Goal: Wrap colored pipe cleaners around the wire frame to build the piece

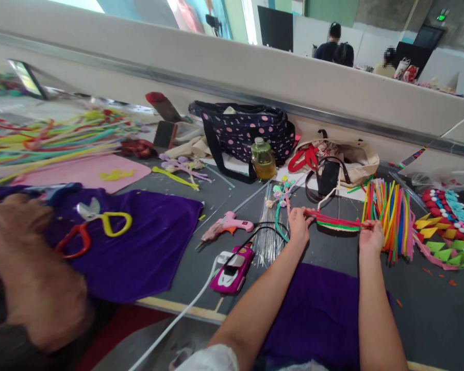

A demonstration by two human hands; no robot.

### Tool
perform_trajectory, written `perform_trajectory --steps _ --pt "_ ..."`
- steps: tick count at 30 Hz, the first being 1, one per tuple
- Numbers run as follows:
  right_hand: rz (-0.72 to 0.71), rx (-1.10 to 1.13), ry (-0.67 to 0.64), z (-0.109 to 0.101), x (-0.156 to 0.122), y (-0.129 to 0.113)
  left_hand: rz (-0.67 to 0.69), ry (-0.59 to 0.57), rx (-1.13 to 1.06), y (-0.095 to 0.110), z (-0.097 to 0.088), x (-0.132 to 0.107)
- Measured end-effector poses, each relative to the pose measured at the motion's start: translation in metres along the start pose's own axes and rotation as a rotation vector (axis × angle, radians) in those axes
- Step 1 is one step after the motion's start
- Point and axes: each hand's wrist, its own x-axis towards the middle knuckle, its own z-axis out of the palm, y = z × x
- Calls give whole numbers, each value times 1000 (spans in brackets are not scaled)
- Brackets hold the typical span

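Between my two hands stretches a bundle of pipe cleaners [338, 222] in pink, green and white. My left hand [299, 225] pinches its left end, and my right hand [371, 234] grips the other end. Just right of my right hand lies a thick fan of loose coloured pipe cleaners [390, 219]. A purple cloth [317, 309] lies under my forearms. Left of my left hand are clear glue sticks [269, 239], with a pink glue gun [228, 226] beside them.
A magenta car-shaped power strip [234, 270] with a white cord sits near the front edge. Scissors [88, 221] rest on another purple cloth at left, near another person's hand [19, 226]. Behind stand a dark patterned bag [247, 129], a bottle [263, 159] and a cream bag [361, 157].
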Motion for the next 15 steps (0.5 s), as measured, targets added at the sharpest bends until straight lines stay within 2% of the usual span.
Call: perform_trajectory --steps 7,13,15 --pt "43 43 6 2 -6 4 -132 -44 -165 1 0 3" --pt "89 -177 12 15 -21 16 -193 -32 -306 4 2 3" --pt "53 -245 -38 17 -24 20 -191 -47 -325 5 2 3"
